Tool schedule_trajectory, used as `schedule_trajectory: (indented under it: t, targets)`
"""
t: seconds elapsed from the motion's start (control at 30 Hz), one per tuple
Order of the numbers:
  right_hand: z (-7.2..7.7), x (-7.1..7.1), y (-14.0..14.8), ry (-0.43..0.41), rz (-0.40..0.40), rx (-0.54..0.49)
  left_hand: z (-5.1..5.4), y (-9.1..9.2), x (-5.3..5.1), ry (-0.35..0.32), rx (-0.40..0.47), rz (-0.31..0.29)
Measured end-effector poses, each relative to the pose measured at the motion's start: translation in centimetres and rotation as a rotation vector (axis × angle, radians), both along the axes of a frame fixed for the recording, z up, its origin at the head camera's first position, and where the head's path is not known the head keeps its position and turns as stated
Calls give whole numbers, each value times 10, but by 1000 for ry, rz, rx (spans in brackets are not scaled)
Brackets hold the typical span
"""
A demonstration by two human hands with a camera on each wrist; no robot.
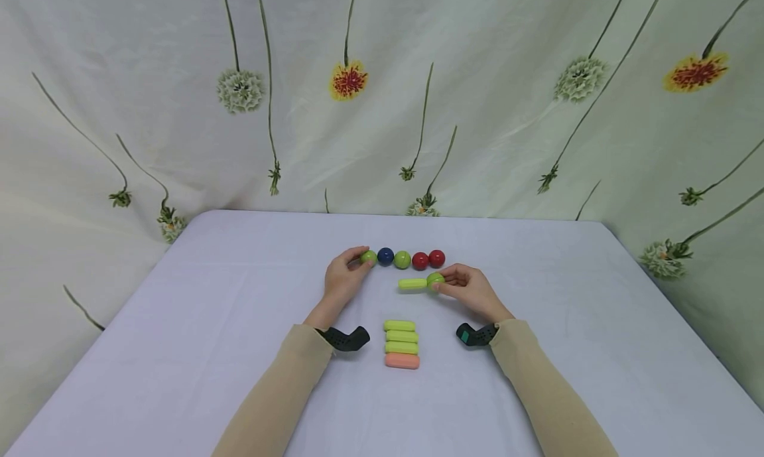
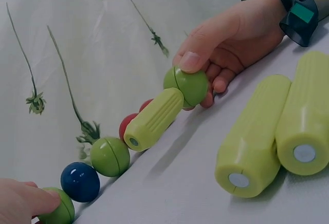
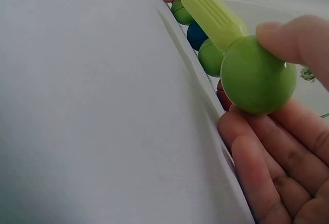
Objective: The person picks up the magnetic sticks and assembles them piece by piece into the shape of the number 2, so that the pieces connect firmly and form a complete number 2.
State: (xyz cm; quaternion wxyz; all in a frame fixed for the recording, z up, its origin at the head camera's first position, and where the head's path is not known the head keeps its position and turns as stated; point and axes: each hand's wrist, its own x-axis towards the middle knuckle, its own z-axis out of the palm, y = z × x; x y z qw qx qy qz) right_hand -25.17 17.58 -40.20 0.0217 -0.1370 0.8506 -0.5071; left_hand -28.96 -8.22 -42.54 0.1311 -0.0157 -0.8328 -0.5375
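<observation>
My right hand (image 1: pixel 471 290) pinches a green ball (image 3: pixel 259 75) between thumb and fingers. A ribbed yellow-green rod (image 1: pixel 412 284) is joined to that ball and points left, held above the table. At the left end of a row of balls, my left hand (image 1: pixel 345 276) grips another green ball (image 1: pixel 369 257) with thumb and fingers. Rightward from it, the row runs through a blue ball (image 1: pixel 385 257), a green ball (image 1: pixel 402 260) and two red balls (image 1: pixel 420 261). In the left wrist view, the rod's near end shows a round metal disc.
Nearer the person, three yellow-green rods (image 1: pixel 402 336) lie stacked side by side, with a coral rod (image 1: pixel 402 361) below them. They sit between the two forearms on the white-covered table (image 1: pixel 179 351). A flower-printed cloth (image 1: pixel 489 99) hangs behind the table.
</observation>
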Motion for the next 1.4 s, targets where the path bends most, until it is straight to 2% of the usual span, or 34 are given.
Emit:
schedule_trajectory:
  t: [0.27, 0.47, 0.73, 0.97, 1.1, 1.23, 1.4]
  targets:
    - [7, 7, -2, 1, -5, 1, 0, 2, 0, -3, 14, 35]
    - [7, 6, -2, -10, -14, -3, -1, 2, 0, 3, 16, 24]
    - [7, 5, -2, -9, -24, 4, -2, 2, 1, 40, -27, 10]
    - [6, 4, -2, -11, -20, 1, -2, 4, 4, 25, 45, 3]
    - [6, 5, -2, -13, -18, -7, -2, 4, 3, 38, 121, -26]
    - [6, 5, -2, -22, -5, -36, -1, 3, 6, 21, 197, -97]
    - [6, 5, -1, -19, 2, -59, 1, 3, 9, -4, 235, -166]
